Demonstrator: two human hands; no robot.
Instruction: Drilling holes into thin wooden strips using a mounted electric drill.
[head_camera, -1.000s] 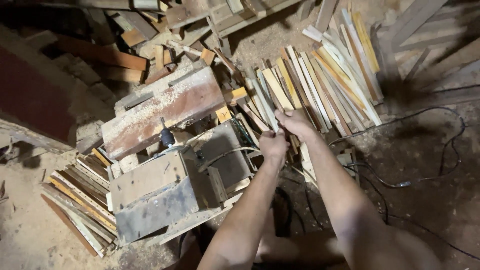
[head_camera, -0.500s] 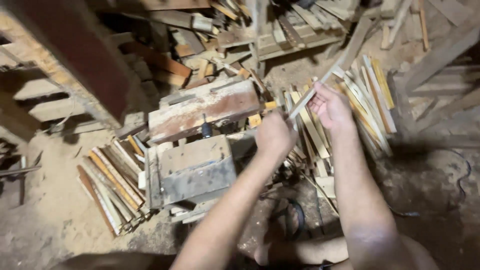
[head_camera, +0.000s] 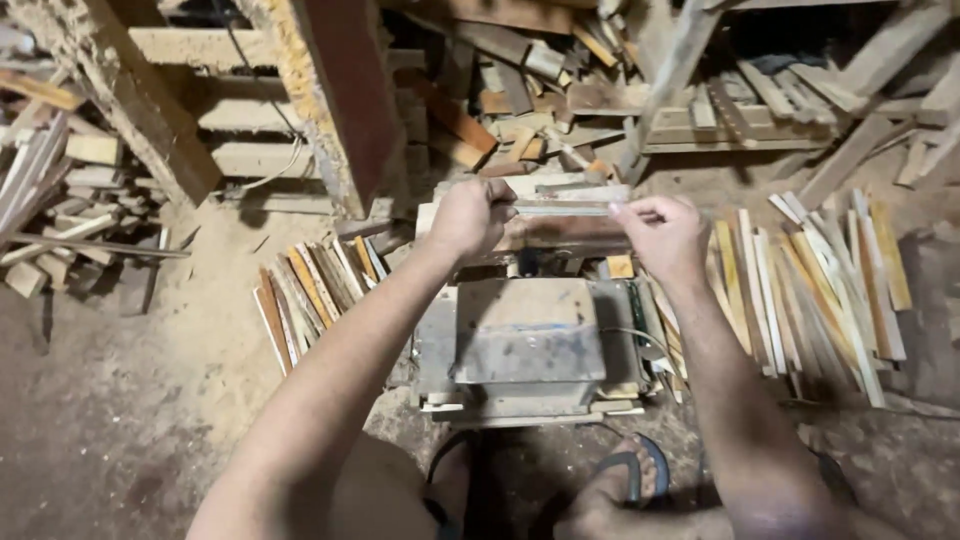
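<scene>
I am holding a thin wooden strip (head_camera: 560, 208) level above the grey boxy machine (head_camera: 525, 335), my left hand (head_camera: 465, 215) closing around one end and my right hand (head_camera: 665, 232) pinching the other. I am judging it best kept straight and square. Cut strips (head_camera: 810, 280) are lying fanned on the floor either side.

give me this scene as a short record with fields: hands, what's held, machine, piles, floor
left hand: left hand grips one end of the strip
right hand: right hand pinches the other end with its fingers
held: thin wooden strip, level, above the machine
machine: boxy grey metal machine on the floor, below the hands
piles: wooden slats fanned out on the right; shorter slats on the left
background: scrap wood heap
floor: dusty ground
</scene>
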